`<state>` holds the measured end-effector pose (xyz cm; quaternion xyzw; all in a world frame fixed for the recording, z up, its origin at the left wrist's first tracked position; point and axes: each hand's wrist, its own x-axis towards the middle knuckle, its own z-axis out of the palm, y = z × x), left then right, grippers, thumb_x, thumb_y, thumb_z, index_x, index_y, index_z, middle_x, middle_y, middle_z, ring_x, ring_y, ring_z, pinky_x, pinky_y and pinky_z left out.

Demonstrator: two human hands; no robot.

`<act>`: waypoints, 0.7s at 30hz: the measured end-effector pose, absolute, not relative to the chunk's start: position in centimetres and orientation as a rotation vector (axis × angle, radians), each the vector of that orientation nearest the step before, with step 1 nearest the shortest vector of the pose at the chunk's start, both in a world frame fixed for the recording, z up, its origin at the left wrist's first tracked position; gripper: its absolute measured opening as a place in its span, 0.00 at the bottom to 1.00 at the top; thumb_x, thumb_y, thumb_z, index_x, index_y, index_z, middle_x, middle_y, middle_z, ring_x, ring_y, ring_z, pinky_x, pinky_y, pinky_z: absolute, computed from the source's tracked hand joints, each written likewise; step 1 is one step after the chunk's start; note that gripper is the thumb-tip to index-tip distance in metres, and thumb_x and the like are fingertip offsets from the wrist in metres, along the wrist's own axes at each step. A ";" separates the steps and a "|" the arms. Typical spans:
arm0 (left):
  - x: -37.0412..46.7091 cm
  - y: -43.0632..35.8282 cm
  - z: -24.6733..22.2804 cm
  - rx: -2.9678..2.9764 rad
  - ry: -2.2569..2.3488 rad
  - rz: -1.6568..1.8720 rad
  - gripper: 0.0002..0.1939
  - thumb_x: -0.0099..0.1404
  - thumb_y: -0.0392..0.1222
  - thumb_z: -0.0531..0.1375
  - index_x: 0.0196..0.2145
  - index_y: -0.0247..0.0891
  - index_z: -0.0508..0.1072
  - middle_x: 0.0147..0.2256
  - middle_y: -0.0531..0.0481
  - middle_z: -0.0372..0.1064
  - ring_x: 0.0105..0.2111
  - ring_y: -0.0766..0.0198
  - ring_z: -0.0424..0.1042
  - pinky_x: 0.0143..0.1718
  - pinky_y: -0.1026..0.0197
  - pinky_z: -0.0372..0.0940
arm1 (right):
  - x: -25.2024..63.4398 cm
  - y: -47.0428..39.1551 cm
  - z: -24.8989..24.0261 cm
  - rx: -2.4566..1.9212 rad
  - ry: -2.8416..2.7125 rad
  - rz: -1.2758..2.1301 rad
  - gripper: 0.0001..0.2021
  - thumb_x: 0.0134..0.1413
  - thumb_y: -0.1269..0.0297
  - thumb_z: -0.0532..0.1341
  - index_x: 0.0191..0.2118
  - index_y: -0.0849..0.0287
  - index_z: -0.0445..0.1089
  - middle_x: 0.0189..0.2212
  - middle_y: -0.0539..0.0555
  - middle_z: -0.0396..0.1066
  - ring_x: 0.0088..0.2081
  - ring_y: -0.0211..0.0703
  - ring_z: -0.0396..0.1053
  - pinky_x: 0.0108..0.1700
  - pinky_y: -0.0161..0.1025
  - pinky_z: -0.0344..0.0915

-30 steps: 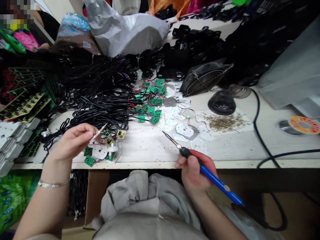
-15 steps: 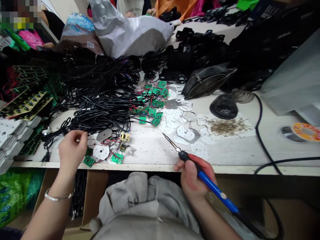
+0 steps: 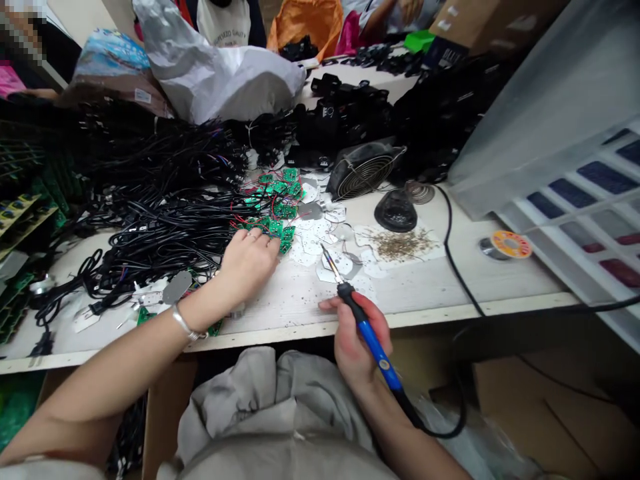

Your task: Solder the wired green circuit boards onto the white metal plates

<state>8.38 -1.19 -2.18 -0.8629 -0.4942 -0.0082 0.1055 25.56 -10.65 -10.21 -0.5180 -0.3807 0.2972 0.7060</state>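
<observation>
My right hand (image 3: 357, 333) is wrapped round a blue-handled soldering iron (image 3: 373, 341), its tip pointing up and left over white hexagonal plates (image 3: 345, 261). My left hand (image 3: 253, 263) is at the near edge of a cluster of green circuit boards (image 3: 277, 225) with red wires. Its fingers are bent, and their tips are hidden by the hand, so what they touch cannot be made out. Black cables (image 3: 165, 220) run from the boards to the left. A grey plate (image 3: 177, 287) and more small parts lie beside my left forearm.
A small fan (image 3: 363, 175), a dark stand (image 3: 395, 211) and a pile of clippings (image 3: 400, 245) are beyond the plates. A solder spool (image 3: 506, 245) stands at the right, near a drawer cabinet (image 3: 540, 173). A cord crosses the table edge. Circuit boards are stacked far left.
My left hand has moved right, from above the small parts at the front left to the green boards. My right hand still holds the iron. The view has turned right, showing more drawers.
</observation>
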 end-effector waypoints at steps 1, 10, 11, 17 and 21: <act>8.9 -0.9 -2.2 -2.564 -1.445 0.048 0.08 0.64 0.42 0.58 0.35 0.34 0.75 0.32 0.41 0.75 0.38 0.52 0.71 0.40 0.51 0.63 | 25.6 -10.7 -10.1 -1.144 -0.845 0.669 0.09 0.55 0.65 0.63 0.42 0.58 0.68 0.26 0.49 0.78 0.27 0.42 0.77 0.39 0.44 0.74; 6.9 -7.5 -2.5 -2.831 -1.290 0.013 0.14 0.67 0.49 0.57 0.29 0.38 0.72 0.32 0.46 0.72 0.27 0.61 0.70 0.31 0.58 0.61 | 30.0 -8.4 -10.4 -1.129 -1.433 0.339 0.10 0.60 0.70 0.59 0.46 0.54 0.69 0.40 0.55 0.76 0.41 0.46 0.77 0.46 0.46 0.74; 6.6 -8.1 -2.8 -2.806 -1.306 0.001 0.14 0.67 0.48 0.56 0.28 0.38 0.71 0.33 0.45 0.72 0.28 0.60 0.70 0.32 0.57 0.62 | 30.3 -7.8 -10.5 -1.159 -1.537 0.277 0.11 0.60 0.70 0.59 0.47 0.54 0.68 0.42 0.57 0.75 0.44 0.48 0.75 0.47 0.47 0.73; 7.8 -9.4 -5.0 -2.543 -1.481 -0.142 0.10 0.68 0.40 0.53 0.37 0.34 0.71 0.32 0.43 0.73 0.28 0.57 0.72 0.33 0.56 0.66 | 30.4 -4.5 -11.2 -1.346 -1.900 -0.065 0.12 0.62 0.67 0.56 0.51 0.55 0.64 0.44 0.60 0.70 0.50 0.54 0.69 0.54 0.56 0.65; 8.9 -8.9 -6.0 -2.389 -1.611 -0.083 0.13 0.67 0.32 0.51 0.47 0.31 0.70 0.36 0.41 0.75 0.30 0.57 0.73 0.31 0.58 0.66 | 31.1 -3.8 -11.5 -1.380 -1.969 -0.070 0.14 0.63 0.64 0.55 0.52 0.57 0.64 0.44 0.61 0.69 0.45 0.53 0.68 0.47 0.50 0.67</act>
